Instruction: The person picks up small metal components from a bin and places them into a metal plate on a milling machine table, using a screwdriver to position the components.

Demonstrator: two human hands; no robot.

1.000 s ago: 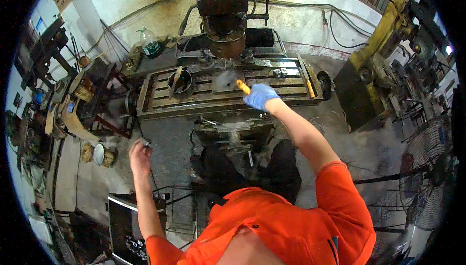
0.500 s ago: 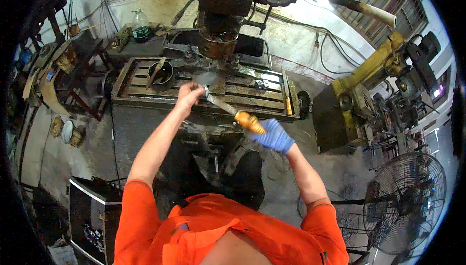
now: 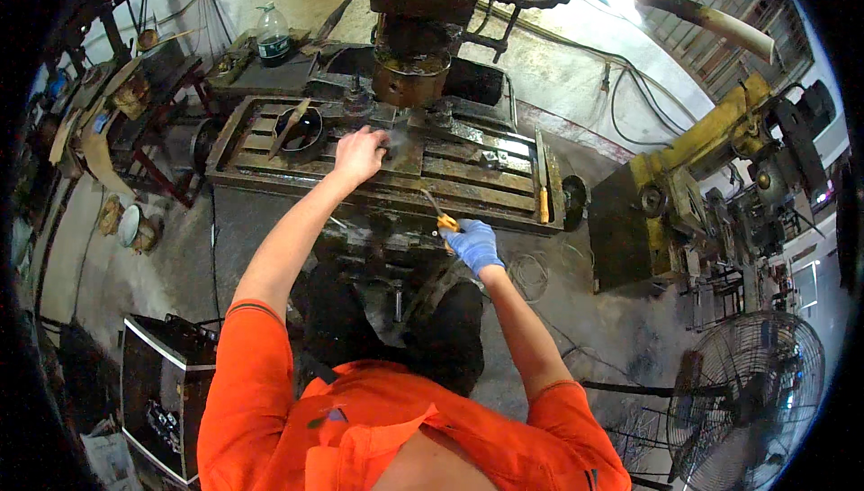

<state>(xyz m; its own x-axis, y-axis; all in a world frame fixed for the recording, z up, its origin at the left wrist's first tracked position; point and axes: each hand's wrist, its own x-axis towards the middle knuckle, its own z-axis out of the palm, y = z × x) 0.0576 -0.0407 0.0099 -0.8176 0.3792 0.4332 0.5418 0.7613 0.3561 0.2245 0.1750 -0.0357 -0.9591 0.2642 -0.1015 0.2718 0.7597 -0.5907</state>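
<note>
My bare left hand [image 3: 359, 155] is stretched over the slotted machine table [image 3: 472, 196], just below the machine's spindle head [image 3: 409, 77]. Its fingers are curled together at a small dark part I cannot make out. In a blue glove, my right hand [image 3: 472, 244] is closed round the yellow handle of a file [image 3: 443, 217]. The file's narrow blade points up and left, in front of the table's near edge. Behind my left hand, a dark pot [image 3: 311, 137] with a flat stick across it stands on the table.
A second yellow-handled file [image 3: 544, 203] lies at the table's right end, near a small metal block [image 3: 491, 160]. A plastic bottle [image 3: 272, 36] stands on the back left bench. To the right are a yellow machine [image 3: 661, 167] and a large fan [image 3: 751, 392].
My left hand has moved forward to the place under the spindle, away from the file. My right hand has drawn the file left and toward me.
</note>
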